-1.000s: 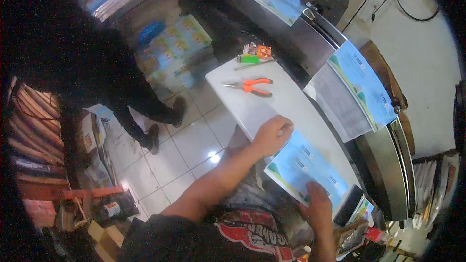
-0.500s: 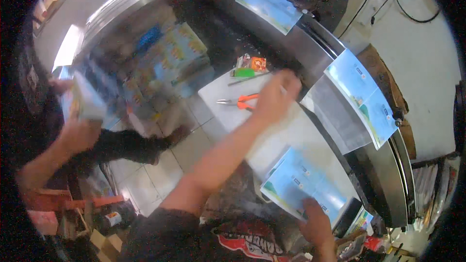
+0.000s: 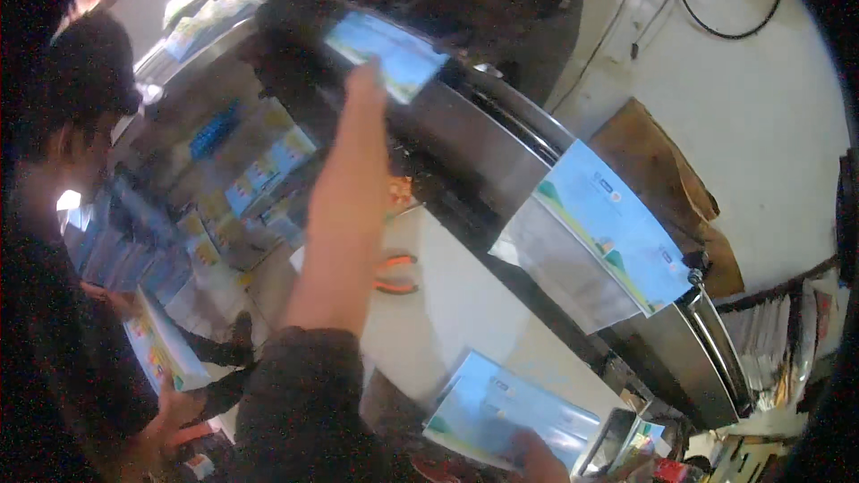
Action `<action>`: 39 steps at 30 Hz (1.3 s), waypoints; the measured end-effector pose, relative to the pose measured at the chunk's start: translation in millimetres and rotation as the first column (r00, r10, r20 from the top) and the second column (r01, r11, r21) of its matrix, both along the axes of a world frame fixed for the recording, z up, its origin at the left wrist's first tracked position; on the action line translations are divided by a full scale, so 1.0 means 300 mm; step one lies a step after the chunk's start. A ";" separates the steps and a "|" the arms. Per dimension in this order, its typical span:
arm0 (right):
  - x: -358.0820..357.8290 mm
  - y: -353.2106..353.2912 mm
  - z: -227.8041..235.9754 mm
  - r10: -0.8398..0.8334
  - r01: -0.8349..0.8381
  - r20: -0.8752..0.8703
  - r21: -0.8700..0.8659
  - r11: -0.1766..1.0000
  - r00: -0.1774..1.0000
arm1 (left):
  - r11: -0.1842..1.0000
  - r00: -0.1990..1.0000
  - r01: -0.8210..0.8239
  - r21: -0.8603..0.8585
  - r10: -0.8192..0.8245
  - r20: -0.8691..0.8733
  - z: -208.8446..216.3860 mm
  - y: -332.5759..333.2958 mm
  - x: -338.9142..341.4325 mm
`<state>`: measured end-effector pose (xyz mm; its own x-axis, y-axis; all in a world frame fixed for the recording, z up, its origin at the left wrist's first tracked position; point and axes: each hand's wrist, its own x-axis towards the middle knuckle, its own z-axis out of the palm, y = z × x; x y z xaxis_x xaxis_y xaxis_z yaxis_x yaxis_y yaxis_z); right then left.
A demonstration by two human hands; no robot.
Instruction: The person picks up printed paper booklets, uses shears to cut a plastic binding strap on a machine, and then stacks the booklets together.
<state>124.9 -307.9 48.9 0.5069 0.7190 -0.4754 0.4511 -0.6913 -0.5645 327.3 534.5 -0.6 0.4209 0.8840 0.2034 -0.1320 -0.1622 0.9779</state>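
My left arm stretches far forward, and my left hand (image 3: 365,82) meets the near edge of a blue printed sheet (image 3: 394,54) lying over the metal machine's edge. Motion smears its fingers. Close to me, my right hand (image 3: 537,454) holds the near edge of a stack of blue printed sheets (image 3: 501,407), its underside hidden. Another large blue printed sheet (image 3: 613,224) is draped over the machine's rail, with a whitish translucent sheet (image 3: 564,264) below it. Orange-handled pliers (image 3: 396,286) lie on the white tabletop (image 3: 465,291), partly hidden by my left forearm.
The long metal machine edge (image 3: 474,148) runs diagonally beyond the table. At left, another person holds a printed paper (image 3: 165,340). Stacks of printed sheets (image 3: 268,170) lie past the table. Brown cardboard (image 3: 658,161) leans by the wall; a black cable (image 3: 729,34) hangs there.
My left hand has gone from above the table to the far blue sheet. The view has shifted, and the other person has lowered the paper. My right hand stays at the stack.
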 end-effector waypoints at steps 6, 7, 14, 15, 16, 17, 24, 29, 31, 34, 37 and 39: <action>0.091 0.060 0.204 -0.045 0.003 -0.198 -0.210 0.978 0.979 | 0.922 0.980 0.105 -0.373 -0.032 0.197 -0.052 -0.531 -0.073; 0.129 0.053 0.284 0.007 -0.034 -0.087 -0.318 0.947 0.996 | 0.903 0.960 0.134 -0.409 -0.017 0.279 0.014 -0.640 -0.164; 0.499 -0.420 0.568 -0.594 0.386 0.794 0.511 0.768 0.133 | 0.778 0.886 0.305 -0.550 -0.019 0.464 0.317 -1.459 -0.606; 0.556 -0.418 0.558 -0.563 0.281 0.825 0.530 0.800 0.047 | 0.733 0.887 0.321 -0.600 -0.010 0.462 0.355 -1.561 -0.639; 0.598 -0.437 0.532 -0.565 0.271 0.823 0.534 0.801 0.051 | 0.751 0.856 0.371 -0.546 -0.049 0.514 0.327 -1.605 -0.669; 0.656 -0.471 0.469 -0.517 0.305 0.854 0.479 0.823 0.056 | 0.767 0.822 0.414 -0.490 -0.085 0.563 0.302 -1.650 -0.689; 0.582 -0.530 0.200 -0.389 0.464 0.704 0.095 0.881 0.594 | 0.888 0.926 0.378 -0.264 -0.367 0.092 0.304 -2.032 -0.817; 0.166 -0.204 0.352 -0.575 0.399 0.100 0.624 0.672 0.812 | 0.709 0.750 0.660 0.249 -0.600 -0.279 0.381 -2.235 -0.912; 0.019 -0.120 0.398 -0.321 0.168 0.099 0.689 0.705 0.942 | 0.548 0.616 0.783 0.296 -0.752 -0.236 0.352 -2.319 -0.915; -0.079 -0.116 0.394 -0.300 0.203 0.057 0.617 0.760 0.952 | 0.454 0.520 0.841 0.296 -0.828 -0.208 0.375 -2.388 -0.945; -0.109 -0.126 0.379 -0.469 0.413 -0.011 0.492 0.766 0.883 | 0.356 0.425 0.904 0.235 -0.799 -0.426 0.383 -2.386 -0.975; -0.109 -0.145 0.345 -0.531 0.490 -0.032 0.434 0.756 0.847 | 0.343 0.445 0.893 0.292 -0.772 -0.454 0.364 -2.380 -0.995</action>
